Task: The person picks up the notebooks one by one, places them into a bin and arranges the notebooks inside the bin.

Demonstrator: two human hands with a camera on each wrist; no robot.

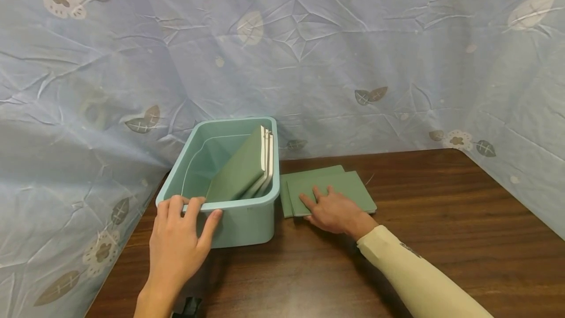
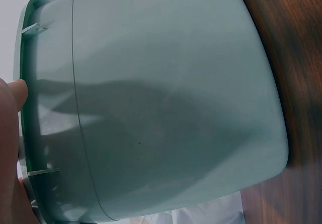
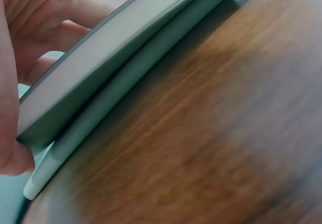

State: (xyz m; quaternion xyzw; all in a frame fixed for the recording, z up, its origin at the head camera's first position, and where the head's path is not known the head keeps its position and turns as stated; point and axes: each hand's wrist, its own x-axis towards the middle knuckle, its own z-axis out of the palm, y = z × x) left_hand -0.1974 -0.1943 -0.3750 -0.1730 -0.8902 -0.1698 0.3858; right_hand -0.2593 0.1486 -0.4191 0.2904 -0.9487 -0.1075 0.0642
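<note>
My left hand [image 1: 178, 242] grips the near rim of a pale green plastic bin [image 1: 247, 203], fingers over the edge and thumb outside. The left wrist view shows the bin's outer wall [image 2: 151, 133] close up. Inside the bin, a few green notebooks [image 1: 238, 166] lean against its right side, pages facing up and right. To the right, my right hand [image 1: 337, 212] lies over the upper green notebook [image 1: 350, 188], its thumb at the near edge. That notebook's page edge [image 3: 95, 63] is tilted up slightly off the lower notebook [image 1: 311, 173] in the right wrist view.
The brown wood-grain table [image 1: 441, 225] extends right of the notebooks. A patterned grey-blue cloth [image 1: 309, 63] hangs behind the table and along both sides. A small black object [image 1: 191, 305] shows beside my left wrist.
</note>
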